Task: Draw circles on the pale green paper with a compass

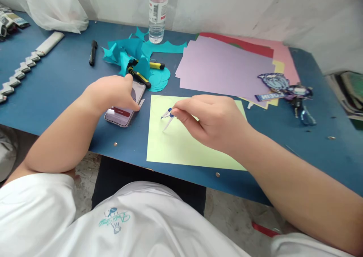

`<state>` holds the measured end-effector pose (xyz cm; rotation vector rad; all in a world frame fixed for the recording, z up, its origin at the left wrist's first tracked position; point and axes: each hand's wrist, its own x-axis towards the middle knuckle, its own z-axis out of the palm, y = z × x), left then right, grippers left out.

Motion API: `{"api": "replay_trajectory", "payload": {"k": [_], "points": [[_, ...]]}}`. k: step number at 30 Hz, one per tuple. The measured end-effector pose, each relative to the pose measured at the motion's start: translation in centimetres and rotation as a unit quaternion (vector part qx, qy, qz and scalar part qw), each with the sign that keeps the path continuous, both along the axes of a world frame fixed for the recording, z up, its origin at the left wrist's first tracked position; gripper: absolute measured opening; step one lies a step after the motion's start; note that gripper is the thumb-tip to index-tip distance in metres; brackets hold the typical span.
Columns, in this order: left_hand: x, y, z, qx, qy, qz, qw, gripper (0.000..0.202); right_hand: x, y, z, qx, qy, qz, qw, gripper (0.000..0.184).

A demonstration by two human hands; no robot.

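on the blue table [56, 83], by a white wall [227, 7], lies a pale-green sheet [181, 145].

The right hand [211, 123] pinches the top of a small compass [168, 118] between thumb and fingers [181, 115], its legs spread and its tips on a pale green sheet [184, 147] lying at the near edge of the blue worktop [56, 87]. The left hand [112, 92] rests on a phone [124, 111] just left of the sheet. Behind the phone lie teal paper scraps [133, 51], two yellow-and-black utility knives [139, 76] and a black marker [92, 53]. A clear bottle [157, 17] stands by the wall, beside a stack of coloured paper [224, 66].
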<state>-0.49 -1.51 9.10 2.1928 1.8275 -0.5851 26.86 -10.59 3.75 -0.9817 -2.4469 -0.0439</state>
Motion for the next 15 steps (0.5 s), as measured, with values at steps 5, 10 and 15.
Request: {"api": "replay_trajectory", "payload": {"k": [5,10,15], "points": [[0.27,-0.03,-0.65,-0.008,-0.072,-0.031,0.997,0.119,-0.08,-0.11,0.07,-0.008,-0.001,-0.003,1.000,0.040],[0.49,0.38,-1.02,-0.024,-0.105,-0.053,0.993,0.141,-0.06,0.03,0.09,-0.014,-0.002,-0.002,1.000,0.039],[0.07,0.18,-0.84,-0.002,-0.155,-0.086,0.984,0.148,-0.02,0.10,0.01,-0.017,0.003,-0.002,1.000,0.040]]}}
